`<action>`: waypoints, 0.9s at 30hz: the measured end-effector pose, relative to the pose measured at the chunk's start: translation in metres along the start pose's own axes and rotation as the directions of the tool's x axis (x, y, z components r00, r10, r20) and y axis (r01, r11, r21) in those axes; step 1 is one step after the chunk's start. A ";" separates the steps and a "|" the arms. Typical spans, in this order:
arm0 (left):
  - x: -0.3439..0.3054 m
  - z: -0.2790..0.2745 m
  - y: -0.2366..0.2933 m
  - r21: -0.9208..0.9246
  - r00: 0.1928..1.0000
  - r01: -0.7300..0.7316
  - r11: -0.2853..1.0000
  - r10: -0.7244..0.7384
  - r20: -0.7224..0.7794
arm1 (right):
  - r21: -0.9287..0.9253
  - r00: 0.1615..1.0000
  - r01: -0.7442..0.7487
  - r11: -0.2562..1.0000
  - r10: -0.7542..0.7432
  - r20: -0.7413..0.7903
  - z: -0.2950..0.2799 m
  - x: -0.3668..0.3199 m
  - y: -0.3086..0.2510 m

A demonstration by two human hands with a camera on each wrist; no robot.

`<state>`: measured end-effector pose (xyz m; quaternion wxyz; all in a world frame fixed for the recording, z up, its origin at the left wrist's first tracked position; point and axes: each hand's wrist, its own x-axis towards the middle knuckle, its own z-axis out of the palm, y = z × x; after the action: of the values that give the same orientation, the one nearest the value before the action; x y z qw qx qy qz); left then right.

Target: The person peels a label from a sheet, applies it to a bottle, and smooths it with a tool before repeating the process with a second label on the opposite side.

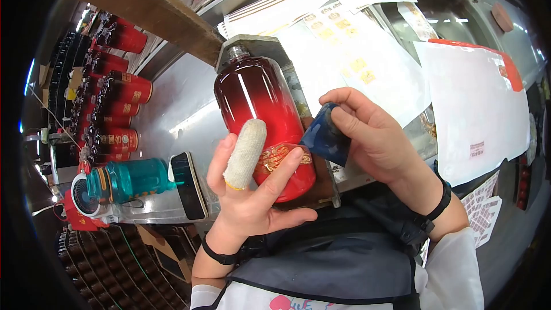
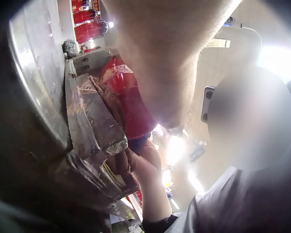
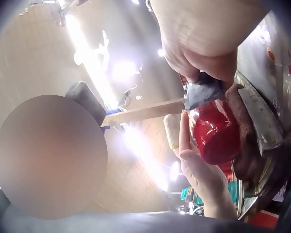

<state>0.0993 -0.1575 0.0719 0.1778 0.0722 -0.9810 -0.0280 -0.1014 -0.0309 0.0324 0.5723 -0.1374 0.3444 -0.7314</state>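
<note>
A glossy bottle [image 1: 261, 95], dark at the neck and red at the base, lies in a metal-sided holder [image 1: 270, 49]. The left hand [image 1: 252, 195] rests fingers over its lower part, beside a gold decal [image 1: 272, 158]; one finger wears a pale cloth cover [image 1: 247, 152]. Between thumb and fingers, the right hand [image 1: 373, 138] pinches a dark blue flat piece [image 1: 326, 138], its edge close to the bottle's right side. In the right wrist view the blue piece [image 3: 203, 91] hangs by the red bottle [image 3: 216, 133].
Decal sheets [image 1: 356, 63] and white paper [image 1: 476, 109] cover the right side, near a sink [image 1: 459, 17]. At left stand a phone [image 1: 188, 186], a teal jar [image 1: 138, 179], a small fan [image 1: 86, 195] and rows of red bottles [image 1: 123, 92]. A wooden beam [image 1: 149, 11] crosses the upper left.
</note>
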 end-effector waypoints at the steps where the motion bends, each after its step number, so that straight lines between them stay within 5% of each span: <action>1: 0.001 0.001 0.000 -0.002 1.000 -0.007 1.000 0.007 0.004 | 0.042 1.000 -0.014 0.999 0.013 0.016 -0.001 0.000 0.001; 6: -0.002 0.001 0.001 0.028 0.999 -0.012 1.000 0.010 0.040 | 0.028 0.989 -0.136 0.990 0.134 0.058 0.004 -0.002 0.000; 9: -0.008 0.002 -0.002 -0.022 1.000 -0.008 1.000 0.007 -0.027 | -0.178 0.986 -0.162 0.971 0.166 0.008 0.015 -0.008 -0.006; 11: -0.011 -0.001 -0.002 0.000 1.000 -0.006 1.000 0.006 -0.014 | -0.350 0.996 -0.089 0.932 0.089 -0.014 0.022 -0.010 -0.007; 17: -0.028 0.004 -0.007 -0.133 0.979 0.042 0.990 -0.067 -0.193 | -0.396 0.995 0.048 0.917 -0.080 -0.065 0.021 -0.005 0.003; 27: -0.039 0.007 -0.012 -0.098 0.974 0.100 0.990 -0.117 -0.192 | -0.553 0.998 0.032 0.832 -0.060 -0.032 0.027 0.003 -0.005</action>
<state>0.1344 -0.1635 0.0514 0.2755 0.1203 -0.9509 -0.0733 -0.0898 -0.0422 0.0543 0.4821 -0.2875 0.5509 -0.6176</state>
